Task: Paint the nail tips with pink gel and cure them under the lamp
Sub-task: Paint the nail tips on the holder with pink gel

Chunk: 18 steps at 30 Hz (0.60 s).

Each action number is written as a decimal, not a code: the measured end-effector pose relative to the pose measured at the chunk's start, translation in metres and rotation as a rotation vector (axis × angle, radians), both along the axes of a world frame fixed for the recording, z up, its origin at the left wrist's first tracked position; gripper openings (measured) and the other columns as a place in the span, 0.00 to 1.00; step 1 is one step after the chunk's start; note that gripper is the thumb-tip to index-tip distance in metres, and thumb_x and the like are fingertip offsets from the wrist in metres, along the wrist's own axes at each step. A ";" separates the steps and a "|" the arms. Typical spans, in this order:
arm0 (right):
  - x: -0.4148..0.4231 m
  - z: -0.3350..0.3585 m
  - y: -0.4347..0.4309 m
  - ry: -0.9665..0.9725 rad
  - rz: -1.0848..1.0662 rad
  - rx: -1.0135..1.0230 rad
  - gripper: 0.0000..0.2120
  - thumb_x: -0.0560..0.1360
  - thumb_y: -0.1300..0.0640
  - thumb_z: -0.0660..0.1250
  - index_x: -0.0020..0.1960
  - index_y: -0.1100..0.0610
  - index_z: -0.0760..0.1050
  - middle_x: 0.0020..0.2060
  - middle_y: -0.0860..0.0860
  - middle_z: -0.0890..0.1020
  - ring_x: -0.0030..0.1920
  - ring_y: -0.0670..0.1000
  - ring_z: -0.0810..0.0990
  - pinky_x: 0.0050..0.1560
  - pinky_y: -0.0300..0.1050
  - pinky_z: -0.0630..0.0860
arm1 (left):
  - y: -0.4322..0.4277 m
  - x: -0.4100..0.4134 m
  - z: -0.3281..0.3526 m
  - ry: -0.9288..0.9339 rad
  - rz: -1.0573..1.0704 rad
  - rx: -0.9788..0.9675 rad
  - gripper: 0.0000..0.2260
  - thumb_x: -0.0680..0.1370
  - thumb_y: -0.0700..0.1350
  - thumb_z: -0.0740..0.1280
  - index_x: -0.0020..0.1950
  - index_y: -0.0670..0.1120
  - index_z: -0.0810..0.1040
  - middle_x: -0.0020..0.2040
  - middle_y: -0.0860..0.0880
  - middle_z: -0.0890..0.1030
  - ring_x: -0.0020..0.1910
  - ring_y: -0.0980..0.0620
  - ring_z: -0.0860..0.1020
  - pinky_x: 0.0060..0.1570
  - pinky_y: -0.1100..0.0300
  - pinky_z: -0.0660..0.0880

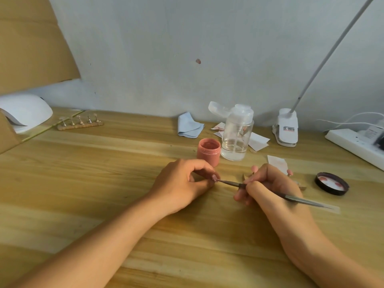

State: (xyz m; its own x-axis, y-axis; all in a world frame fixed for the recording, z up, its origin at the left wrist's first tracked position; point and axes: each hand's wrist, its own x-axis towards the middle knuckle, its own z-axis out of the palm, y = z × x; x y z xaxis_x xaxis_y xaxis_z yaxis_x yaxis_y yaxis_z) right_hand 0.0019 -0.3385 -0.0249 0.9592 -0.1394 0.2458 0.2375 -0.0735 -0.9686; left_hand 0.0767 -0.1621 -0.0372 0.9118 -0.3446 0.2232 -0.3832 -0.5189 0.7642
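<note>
My left hand [182, 183] pinches a small pink-coated nail tip [214, 178] between thumb and fingers, just above the wooden table. My right hand [268, 186] grips a thin grey brush [295, 198] like a pen, and its bristle end touches the nail tip. An open pink gel jar [208, 150] stands right behind my left hand. Its dark lid [331, 183] lies upside down to the right. The white curing lamp [25, 113] sits at the far left, with a wooden holder of several nail tips [81, 122] beside it.
A clear pump bottle [236, 136] stands next to the jar, with a folded blue cloth [189, 126] and paper wipes [258, 142] around it. A white clip lamp base [285, 127] and a power strip [357, 145] occupy the far right. Cardboard [31, 38] leans at the left.
</note>
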 end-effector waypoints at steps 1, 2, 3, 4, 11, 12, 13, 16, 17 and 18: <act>0.000 -0.001 0.000 -0.003 -0.002 0.002 0.07 0.66 0.58 0.65 0.39 0.63 0.71 0.31 0.56 0.84 0.31 0.45 0.77 0.39 0.27 0.73 | 0.000 0.000 0.000 -0.002 -0.003 0.001 0.06 0.76 0.45 0.73 0.42 0.57 0.83 0.26 0.68 0.75 0.19 0.59 0.63 0.23 0.67 0.55; 0.001 -0.001 0.000 -0.007 -0.003 0.003 0.07 0.67 0.59 0.66 0.39 0.63 0.71 0.31 0.56 0.84 0.31 0.45 0.77 0.39 0.26 0.72 | 0.000 0.000 0.000 -0.005 -0.005 0.004 0.06 0.76 0.45 0.73 0.43 0.57 0.83 0.25 0.68 0.74 0.19 0.59 0.63 0.23 0.67 0.55; 0.001 -0.001 -0.001 -0.014 -0.003 -0.002 0.06 0.70 0.62 0.67 0.39 0.62 0.71 0.32 0.55 0.84 0.31 0.45 0.77 0.40 0.24 0.72 | 0.000 0.000 0.000 -0.009 -0.004 0.010 0.06 0.76 0.45 0.73 0.43 0.57 0.83 0.24 0.68 0.73 0.19 0.59 0.63 0.23 0.67 0.55; 0.002 -0.002 -0.001 -0.020 0.001 -0.011 0.06 0.72 0.65 0.68 0.39 0.61 0.72 0.32 0.55 0.85 0.31 0.45 0.77 0.40 0.23 0.71 | 0.000 0.000 0.000 -0.012 -0.001 0.016 0.05 0.76 0.46 0.73 0.43 0.57 0.83 0.24 0.69 0.73 0.19 0.60 0.63 0.22 0.67 0.56; 0.001 -0.002 0.000 -0.012 0.020 -0.003 0.05 0.70 0.62 0.67 0.38 0.59 0.72 0.32 0.56 0.84 0.32 0.45 0.77 0.39 0.29 0.74 | 0.000 0.000 -0.001 -0.003 -0.008 -0.002 0.04 0.76 0.45 0.73 0.45 0.55 0.84 0.24 0.68 0.74 0.19 0.59 0.63 0.23 0.67 0.55; 0.001 -0.002 0.000 -0.012 0.014 -0.006 0.05 0.70 0.62 0.68 0.38 0.59 0.72 0.32 0.56 0.84 0.32 0.45 0.77 0.38 0.29 0.73 | 0.000 0.000 0.000 -0.002 -0.010 -0.003 0.04 0.76 0.45 0.73 0.45 0.55 0.84 0.24 0.68 0.74 0.19 0.59 0.63 0.23 0.67 0.55; 0.001 -0.002 0.000 -0.013 0.007 -0.007 0.06 0.70 0.63 0.68 0.38 0.60 0.72 0.32 0.56 0.84 0.32 0.45 0.77 0.39 0.29 0.74 | 0.000 0.000 0.000 -0.003 -0.011 -0.004 0.04 0.76 0.45 0.73 0.45 0.54 0.84 0.24 0.68 0.74 0.19 0.60 0.63 0.23 0.68 0.55; 0.001 -0.002 0.000 -0.019 0.005 -0.012 0.06 0.73 0.67 0.67 0.39 0.62 0.72 0.32 0.56 0.84 0.32 0.45 0.77 0.40 0.29 0.74 | 0.000 0.000 0.000 -0.002 -0.010 -0.005 0.04 0.76 0.45 0.73 0.45 0.54 0.84 0.23 0.67 0.74 0.18 0.59 0.63 0.23 0.68 0.54; 0.001 -0.002 0.000 -0.019 0.007 -0.018 0.06 0.73 0.67 0.67 0.38 0.62 0.72 0.31 0.56 0.84 0.31 0.45 0.77 0.40 0.27 0.74 | 0.000 0.000 0.000 -0.001 -0.010 -0.007 0.04 0.76 0.45 0.73 0.45 0.54 0.84 0.23 0.67 0.73 0.18 0.59 0.63 0.23 0.67 0.54; 0.001 -0.001 0.000 -0.021 0.007 -0.022 0.07 0.73 0.68 0.66 0.38 0.62 0.71 0.31 0.56 0.84 0.31 0.45 0.76 0.41 0.25 0.73 | 0.001 -0.001 0.000 -0.001 -0.012 -0.008 0.04 0.76 0.45 0.73 0.45 0.54 0.84 0.23 0.67 0.73 0.18 0.59 0.63 0.23 0.67 0.54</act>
State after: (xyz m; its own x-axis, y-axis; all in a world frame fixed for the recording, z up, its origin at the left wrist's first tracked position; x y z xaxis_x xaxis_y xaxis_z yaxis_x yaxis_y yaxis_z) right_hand 0.0028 -0.3382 -0.0264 0.9547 -0.1268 0.2691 0.2586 -0.0928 -0.9615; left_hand 0.0760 -0.1615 -0.0369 0.9074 -0.3538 0.2267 -0.3899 -0.5081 0.7680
